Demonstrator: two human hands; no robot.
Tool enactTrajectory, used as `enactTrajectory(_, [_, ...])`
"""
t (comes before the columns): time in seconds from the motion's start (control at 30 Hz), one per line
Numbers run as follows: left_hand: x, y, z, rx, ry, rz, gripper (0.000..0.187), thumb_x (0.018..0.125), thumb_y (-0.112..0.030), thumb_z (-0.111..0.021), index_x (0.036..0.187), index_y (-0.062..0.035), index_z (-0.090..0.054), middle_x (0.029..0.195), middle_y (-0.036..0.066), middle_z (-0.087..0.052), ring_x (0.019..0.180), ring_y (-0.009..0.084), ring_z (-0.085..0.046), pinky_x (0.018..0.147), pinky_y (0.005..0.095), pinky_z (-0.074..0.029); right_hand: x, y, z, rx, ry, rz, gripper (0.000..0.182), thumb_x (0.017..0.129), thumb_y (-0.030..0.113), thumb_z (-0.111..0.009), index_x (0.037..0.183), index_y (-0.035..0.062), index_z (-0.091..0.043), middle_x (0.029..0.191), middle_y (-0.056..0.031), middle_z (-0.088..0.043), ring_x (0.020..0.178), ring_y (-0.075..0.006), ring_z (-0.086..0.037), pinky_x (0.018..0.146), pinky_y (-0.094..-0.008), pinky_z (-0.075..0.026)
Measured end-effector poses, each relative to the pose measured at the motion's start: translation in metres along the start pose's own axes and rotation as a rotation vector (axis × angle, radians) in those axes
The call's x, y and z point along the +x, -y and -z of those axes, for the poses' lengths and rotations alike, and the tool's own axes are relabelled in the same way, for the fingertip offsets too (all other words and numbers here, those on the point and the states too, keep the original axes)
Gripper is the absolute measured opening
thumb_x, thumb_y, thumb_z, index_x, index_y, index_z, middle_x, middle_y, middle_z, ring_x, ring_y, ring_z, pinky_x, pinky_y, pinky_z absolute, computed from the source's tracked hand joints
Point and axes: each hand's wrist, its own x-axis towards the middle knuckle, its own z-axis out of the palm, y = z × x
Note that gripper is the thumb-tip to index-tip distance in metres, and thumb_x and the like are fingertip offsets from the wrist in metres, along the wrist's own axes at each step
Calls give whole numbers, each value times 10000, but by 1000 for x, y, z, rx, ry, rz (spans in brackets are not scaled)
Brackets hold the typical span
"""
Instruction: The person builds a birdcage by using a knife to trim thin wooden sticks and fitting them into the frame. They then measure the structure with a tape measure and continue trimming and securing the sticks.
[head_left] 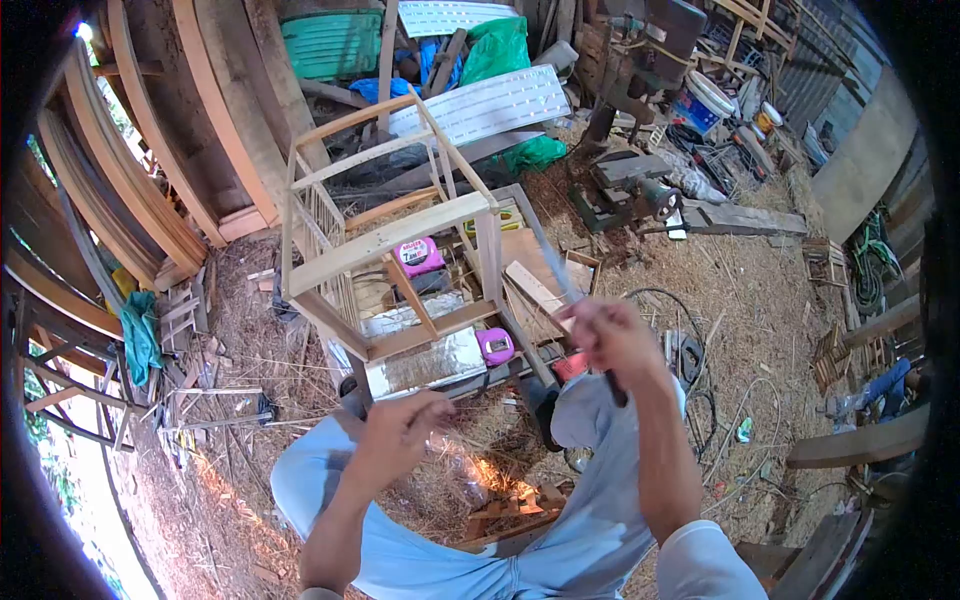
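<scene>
A pale wooden frame with thin slats stands on a low bench in front of me. My right hand is closed around a long thin tool, blurred, with a dark handle end below the hand. Over my knee, near the frame's lower edge, my left hand has its fingers curled together; whatever is between them is too small to make out. A pink tape measure shows inside the frame, and another pink tape measure lies by its lower right corner.
Long boards lean at the upper left. A vise-like metal tool and a plank lie at the upper right. A black cable curls right of my knee. Wood shavings cover the floor.
</scene>
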Motion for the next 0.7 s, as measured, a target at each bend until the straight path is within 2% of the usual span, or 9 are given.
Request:
enactTrajectory(0.13, [3, 0, 7, -31, -33, 53, 115, 905, -71, -531, 941, -9, -620, 606, 69, -537, 545, 101, -482, 527, 257, -407, 13, -11, 20, 158, -192, 131, 395, 983, 371, -409, 849, 35, -570, 508, 57, -380, 372, -24, -280, 336, -207, -180])
enactTrajectory(0.17, [5, 0, 4, -35, -40, 55, 115, 905, -71, -531, 941, -9, -620, 606, 69, -537, 545, 101, -482, 527, 257, -407, 10, -13, 14, 113, -192, 63, 469, 982, 416, -390, 877, 16, -612, 484, 55, -374, 389, -42, -311, 361, -218, -232])
enactTrajectory(0.3, [15, 0, -7, -73, -93, 62, 119, 917, -92, -527, 986, -17, -589, 585, 63, -505, 544, 96, -474, 514, 262, -393, -2, -14, -33, -23, 417, 143, 334, 1003, 273, -377, 1153, 32, -553, 577, 20, -433, 446, -56, -348, 400, -220, -279])
enactTrajectory(0.37, [20, -4, -10, -95, -106, 59, 124, 920, -99, -527, 1000, -19, -577, 587, 66, -507, 544, 94, -471, 513, 265, -392, -4, -16, -52, -11, 492, 16, 325, 997, 224, -393, 1275, 71, -466, 644, 23, -448, 492, -48, -365, 419, -209, -298])
enactTrajectory(0.43, [23, -7, -14, -99, -135, 39, 125, 932, -107, -506, 945, -7, -580, 609, 39, -535, 569, 101, -489, 546, 242, -403, -4, -25, -71, -57, 408, 179, 362, 1001, 265, -384, 1318, 95, -418, 656, 24, -435, 486, -35, -333, 423, -179, -268])
enactTrajectory(0.47, [23, -7, -14, -100, -128, 40, 125, 932, -107, -506, 945, -7, -580, 609, 39, -535, 569, 101, -489, 546, 242, -403, -8, -24, -73, 85, 409, 36, 348, 998, 249, -394, 1289, 63, -442, 662, 21, -439, 486, -32, -330, 422, -178, -259])
enactTrajectory(0.57, [23, -8, -13, -34, -41, -27, 123, 926, -110, -517, 939, -7, -582, 644, 51, -558, 590, 104, -501, 569, 257, -422, 4, -24, -64, 117, 467, 56, 294, 994, 217, -404, 1247, 96, -491, 676, 36, -450, 501, -29, -365, 425, -175, -292])
enactTrajectory(0.6, [21, -6, -10, -11, -45, 7, 125, 921, -110, -525, 941, -2, -583, 675, 70, -584, 602, 123, -523, 582, 272, -434, 4, -19, -59, 157, 314, -13, 277, 993, 227, -409, 1202, 86, -524, 676, 36, -460, 493, -27, -366, 413, -173, -277])
enactTrajectory(0.7, [19, -3, -5, 27, -56, -6, 138, 910, -116, -543, 948, 8, -588, 742, 108, -630, 641, 171, -580, 610, 293, -456, 8, -12, -37, 350, 336, 80, 275, 990, 241, -416, 1179, 78, -532, 673, 35, -464, 488, -27, -368, 405, -173, -266])
